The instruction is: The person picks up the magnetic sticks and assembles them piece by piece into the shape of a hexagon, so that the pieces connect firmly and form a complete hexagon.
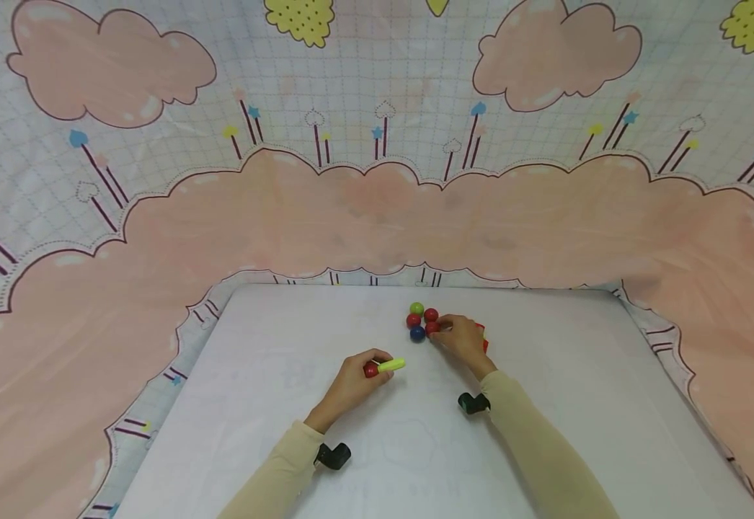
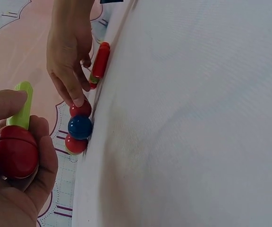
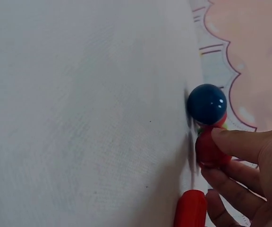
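Note:
In the head view my left hand [image 1: 354, 378] is raised over the white table, its fingers curled round a glossy red ball [image 1: 370, 370] and a lime-green ridged stick [image 1: 391, 365] that extends from beside it. The left wrist view shows a groove across that ball [image 2: 14, 151], with the thumb on the stick [image 2: 22, 106]. Farther forward, my right hand [image 1: 463, 337] pinches a red ball [image 3: 213, 147] between thumb and fingers. Right beside it is a blue ball [image 3: 207, 104]. Other red balls [image 1: 413, 321] and a green ball [image 1: 417, 308] sit close in the same cluster.
Red stick-like pieces [image 1: 484, 339] lie just beyond the right hand, partly hidden by it; one red rod [image 3: 191, 208] shows near its fingers. The white tabletop [image 1: 312, 317] ends at a patterned cloth [image 1: 377, 223] behind. Dark wrist cameras sit at both cuffs.

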Demonstrator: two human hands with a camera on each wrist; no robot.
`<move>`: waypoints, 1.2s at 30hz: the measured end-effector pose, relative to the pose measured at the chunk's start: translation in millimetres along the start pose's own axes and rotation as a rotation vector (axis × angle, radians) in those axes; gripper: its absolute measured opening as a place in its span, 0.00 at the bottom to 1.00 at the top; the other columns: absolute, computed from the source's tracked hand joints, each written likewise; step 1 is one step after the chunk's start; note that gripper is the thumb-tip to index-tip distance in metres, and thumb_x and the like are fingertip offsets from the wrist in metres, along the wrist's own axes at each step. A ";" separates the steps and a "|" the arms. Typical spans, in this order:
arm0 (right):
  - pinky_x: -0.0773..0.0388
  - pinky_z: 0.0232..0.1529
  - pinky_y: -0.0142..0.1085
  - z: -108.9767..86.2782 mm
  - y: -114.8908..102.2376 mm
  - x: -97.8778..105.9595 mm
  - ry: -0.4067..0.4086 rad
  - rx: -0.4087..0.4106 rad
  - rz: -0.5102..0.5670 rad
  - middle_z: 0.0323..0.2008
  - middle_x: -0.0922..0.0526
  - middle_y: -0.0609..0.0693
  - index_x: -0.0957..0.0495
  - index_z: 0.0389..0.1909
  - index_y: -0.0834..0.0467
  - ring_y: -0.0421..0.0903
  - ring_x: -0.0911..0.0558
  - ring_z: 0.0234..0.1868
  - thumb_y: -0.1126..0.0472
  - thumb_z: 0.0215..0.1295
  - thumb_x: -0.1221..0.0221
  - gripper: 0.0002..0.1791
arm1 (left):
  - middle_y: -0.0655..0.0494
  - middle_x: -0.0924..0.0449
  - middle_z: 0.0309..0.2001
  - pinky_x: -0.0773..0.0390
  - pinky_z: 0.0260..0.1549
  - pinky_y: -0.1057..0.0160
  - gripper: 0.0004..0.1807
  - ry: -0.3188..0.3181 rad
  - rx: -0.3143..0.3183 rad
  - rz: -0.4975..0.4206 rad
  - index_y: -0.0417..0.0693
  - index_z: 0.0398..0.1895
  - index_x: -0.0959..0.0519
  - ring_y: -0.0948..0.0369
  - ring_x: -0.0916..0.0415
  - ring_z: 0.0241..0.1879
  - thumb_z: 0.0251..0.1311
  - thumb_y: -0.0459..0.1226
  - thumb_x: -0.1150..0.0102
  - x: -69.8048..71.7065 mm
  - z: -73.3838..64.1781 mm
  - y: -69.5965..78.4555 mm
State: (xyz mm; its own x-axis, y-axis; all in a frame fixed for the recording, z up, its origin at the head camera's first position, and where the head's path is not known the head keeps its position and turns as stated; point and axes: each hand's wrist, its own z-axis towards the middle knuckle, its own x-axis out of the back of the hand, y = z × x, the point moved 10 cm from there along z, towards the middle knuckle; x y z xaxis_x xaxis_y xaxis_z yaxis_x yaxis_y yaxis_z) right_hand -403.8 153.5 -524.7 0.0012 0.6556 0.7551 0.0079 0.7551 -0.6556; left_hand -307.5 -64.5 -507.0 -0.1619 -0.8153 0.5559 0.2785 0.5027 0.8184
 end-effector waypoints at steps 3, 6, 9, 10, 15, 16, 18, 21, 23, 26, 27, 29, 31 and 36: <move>0.29 0.52 0.48 -4.7 0.3 4.3 0.003 -0.011 0.019 0.45 0.14 0.52 0.18 0.51 0.56 0.51 0.20 0.47 0.53 0.59 0.32 0.21 | 0.56 0.17 0.47 0.25 0.41 0.68 0.12 0.001 -0.003 0.005 0.54 0.47 0.19 0.63 0.25 0.42 0.61 0.40 0.35 -0.4 0.4 0.2; 0.27 0.49 0.45 -9.8 -0.5 9.0 0.010 -0.006 0.035 0.47 0.14 0.52 0.18 0.52 0.55 0.51 0.21 0.47 0.52 0.59 0.32 0.21 | 0.56 0.17 0.48 0.25 0.42 0.68 0.12 0.000 0.001 0.004 0.54 0.48 0.19 0.63 0.25 0.43 0.61 0.41 0.35 -0.6 0.5 -0.6; 0.27 0.47 0.44 -15.1 -3.1 13.5 0.016 0.010 0.062 0.46 0.14 0.52 0.18 0.52 0.56 0.51 0.23 0.46 0.52 0.59 0.32 0.21 | 0.56 0.17 0.48 0.25 0.43 0.67 0.12 0.004 0.006 0.005 0.54 0.48 0.19 0.63 0.25 0.43 0.61 0.40 0.35 -0.3 0.8 -1.2; 0.27 0.46 0.43 -17.4 -4.7 15.1 0.018 0.019 0.067 0.45 0.14 0.52 0.18 0.52 0.56 0.51 0.23 0.46 0.52 0.59 0.32 0.21 | 0.55 0.17 0.48 0.25 0.44 0.67 0.12 0.003 0.006 0.004 0.53 0.48 0.19 0.63 0.25 0.44 0.61 0.40 0.35 -0.5 0.8 -1.1; 0.25 0.47 0.43 -29.4 -10.2 21.0 0.035 0.045 0.099 0.46 0.14 0.51 0.18 0.52 0.55 0.51 0.22 0.47 0.52 0.59 0.32 0.21 | 0.56 0.17 0.48 0.24 0.44 0.67 0.12 0.003 0.009 0.000 0.53 0.48 0.19 0.63 0.25 0.44 0.61 0.40 0.35 -1.2 2.2 -0.6; 0.24 0.47 0.43 -31.8 -11.5 22.1 0.039 0.052 0.104 0.46 0.14 0.51 0.19 0.53 0.55 0.51 0.22 0.48 0.52 0.60 0.32 0.21 | 0.56 0.17 0.48 0.24 0.44 0.66 0.12 0.003 0.009 -0.003 0.53 0.48 0.19 0.62 0.25 0.44 0.61 0.40 0.35 -1.4 2.7 -0.4; 0.23 0.47 0.44 -36.6 -13.7 24.8 0.049 0.062 0.126 0.46 0.14 0.51 0.18 0.52 0.55 0.51 0.21 0.48 0.53 0.59 0.32 0.21 | 0.55 0.17 0.48 0.24 0.45 0.66 0.12 0.004 0.007 -0.007 0.53 0.48 0.19 0.62 0.25 0.44 0.61 0.40 0.35 -1.9 3.7 -0.3; 0.23 0.47 0.44 -43.9 -16.8 27.8 0.054 0.075 0.152 0.46 0.14 0.50 0.17 0.51 0.55 0.51 0.21 0.48 0.54 0.58 0.31 0.20 | 0.55 0.17 0.48 0.24 0.45 0.66 0.12 0.006 0.011 -0.006 0.53 0.48 0.19 0.62 0.25 0.44 0.61 0.40 0.35 -2.7 4.8 -0.9; 0.23 0.46 0.44 -48.0 -19.1 29.6 0.053 0.080 0.159 0.45 0.14 0.50 0.17 0.50 0.55 0.50 0.21 0.47 0.54 0.58 0.31 0.19 | 0.55 0.17 0.48 0.24 0.45 0.65 0.12 0.007 0.010 -0.004 0.53 0.47 0.19 0.61 0.25 0.44 0.61 0.40 0.35 -2.9 5.7 -1.0; 0.24 0.46 0.42 -53.9 -20.7 31.5 0.050 0.075 0.156 0.45 0.14 0.50 0.17 0.50 0.54 0.50 0.21 0.47 0.54 0.58 0.30 0.20 | 0.55 0.17 0.48 0.24 0.44 0.66 0.12 0.003 0.007 -0.004 0.53 0.47 0.19 0.62 0.25 0.44 0.61 0.40 0.34 -3.8 7.2 -1.0; 0.24 0.47 0.42 -55.7 -20.8 32.2 0.050 0.072 0.160 0.46 0.14 0.50 0.17 0.50 0.54 0.50 0.21 0.47 0.54 0.57 0.30 0.20 | 0.55 0.17 0.48 0.24 0.44 0.67 0.12 0.002 0.005 -0.005 0.53 0.47 0.19 0.63 0.25 0.43 0.61 0.40 0.34 -4.0 7.8 -0.7; 0.23 0.48 0.43 -60.5 -21.2 31.6 0.047 0.061 0.170 0.47 0.14 0.50 0.17 0.51 0.54 0.50 0.22 0.48 0.54 0.57 0.30 0.21 | 0.55 0.17 0.48 0.24 0.44 0.67 0.12 0.001 -0.004 -0.004 0.53 0.48 0.19 0.63 0.25 0.43 0.61 0.40 0.34 -3.7 7.2 0.0; 0.23 0.49 0.44 -64.4 -22.1 31.1 0.047 0.057 0.178 0.48 0.14 0.50 0.18 0.52 0.53 0.50 0.22 0.48 0.54 0.57 0.30 0.21 | 0.55 0.17 0.48 0.24 0.43 0.67 0.12 0.007 -0.009 -0.007 0.52 0.47 0.19 0.62 0.25 0.43 0.61 0.40 0.34 -2.2 7.2 0.9; 0.22 0.49 0.44 -76.0 -24.2 26.4 0.018 0.040 0.187 0.50 0.15 0.49 0.18 0.52 0.51 0.50 0.22 0.51 0.53 0.57 0.30 0.21 | 0.55 0.17 0.47 0.23 0.45 0.64 0.12 0.008 0.005 -0.003 0.53 0.47 0.19 0.62 0.25 0.43 0.61 0.40 0.34 -1.3 8.1 0.1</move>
State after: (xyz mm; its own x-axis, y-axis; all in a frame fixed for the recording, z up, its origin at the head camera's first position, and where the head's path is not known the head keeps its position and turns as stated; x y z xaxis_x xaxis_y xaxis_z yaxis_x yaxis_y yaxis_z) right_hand -328.0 152.1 -488.6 0.0168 0.7847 0.6196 -0.0339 0.6198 -0.7841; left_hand -314.9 -61.0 -506.5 -0.1550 -0.8189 0.5526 0.2732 0.5020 0.8205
